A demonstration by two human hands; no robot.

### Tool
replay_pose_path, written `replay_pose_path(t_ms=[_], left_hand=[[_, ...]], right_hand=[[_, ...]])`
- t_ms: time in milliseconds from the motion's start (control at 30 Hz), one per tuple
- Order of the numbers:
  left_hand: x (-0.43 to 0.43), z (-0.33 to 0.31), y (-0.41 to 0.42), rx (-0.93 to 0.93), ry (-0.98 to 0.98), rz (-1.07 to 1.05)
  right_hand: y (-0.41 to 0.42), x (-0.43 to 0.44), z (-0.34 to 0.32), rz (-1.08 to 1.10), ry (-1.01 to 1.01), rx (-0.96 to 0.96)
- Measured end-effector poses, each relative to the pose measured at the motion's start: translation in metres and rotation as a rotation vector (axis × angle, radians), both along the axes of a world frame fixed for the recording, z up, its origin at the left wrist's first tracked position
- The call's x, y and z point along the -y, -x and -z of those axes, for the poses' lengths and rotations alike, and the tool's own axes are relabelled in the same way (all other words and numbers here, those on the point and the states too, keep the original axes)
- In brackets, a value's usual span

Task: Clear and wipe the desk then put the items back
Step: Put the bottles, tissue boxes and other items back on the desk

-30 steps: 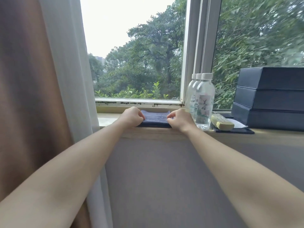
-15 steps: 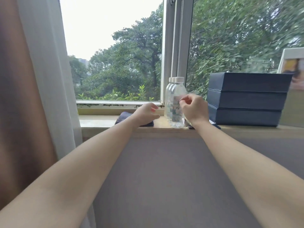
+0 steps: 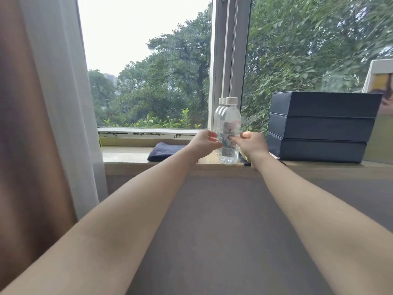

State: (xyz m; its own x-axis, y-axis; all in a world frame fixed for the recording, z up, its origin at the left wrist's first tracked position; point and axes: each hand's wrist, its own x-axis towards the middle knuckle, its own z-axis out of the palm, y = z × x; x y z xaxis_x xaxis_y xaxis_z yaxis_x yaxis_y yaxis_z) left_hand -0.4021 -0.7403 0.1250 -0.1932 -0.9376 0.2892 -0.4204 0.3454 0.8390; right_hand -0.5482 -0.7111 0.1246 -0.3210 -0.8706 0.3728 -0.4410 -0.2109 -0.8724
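Bottles (image 3: 228, 128) are flanked by the left hand (image 3: 203, 143) and right hand (image 3: 253, 144), fingers curled; contact cannot be told. Plastic, likely slippery and water-heavy, is best taken around the labelled middle.

So here's how it sits: the counter (image 3: 223, 209) runs out in front of me to a ledge (image 3: 127, 155) under the window (image 3: 148, 71). On the ledge, three bottles (image 3: 229, 128) stand in a line front to back, roughly in the middle. My left hand (image 3: 203, 143) is just left of the front one and my right hand (image 3: 252, 144) just right of it, both right up against it. A folded cloth (image 3: 163, 151) lies left of the bottles, a stack of three boxes (image 3: 319, 126) stands to their right, and a curtain (image 3: 42, 103) hangs along the far left.
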Motion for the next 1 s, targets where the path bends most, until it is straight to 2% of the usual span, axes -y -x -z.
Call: replay_pose_path(t_ms=[467,767,1000], left_hand=[[-0.027,-0.002,-0.018,-0.037,0.068,-0.043],[-0.072,-0.005,-0.078,-0.088,0.07,-0.032],[-0.112,0.0,-0.143,-0.05,0.102,-0.135]], right_hand=[[-0.009,-0.015,0.011,-0.151,0.057,0.19],[-0.054,-0.039,0.013,-0.326,0.082,0.253],[-0.113,-0.057,0.025,-0.487,0.093,0.278]])
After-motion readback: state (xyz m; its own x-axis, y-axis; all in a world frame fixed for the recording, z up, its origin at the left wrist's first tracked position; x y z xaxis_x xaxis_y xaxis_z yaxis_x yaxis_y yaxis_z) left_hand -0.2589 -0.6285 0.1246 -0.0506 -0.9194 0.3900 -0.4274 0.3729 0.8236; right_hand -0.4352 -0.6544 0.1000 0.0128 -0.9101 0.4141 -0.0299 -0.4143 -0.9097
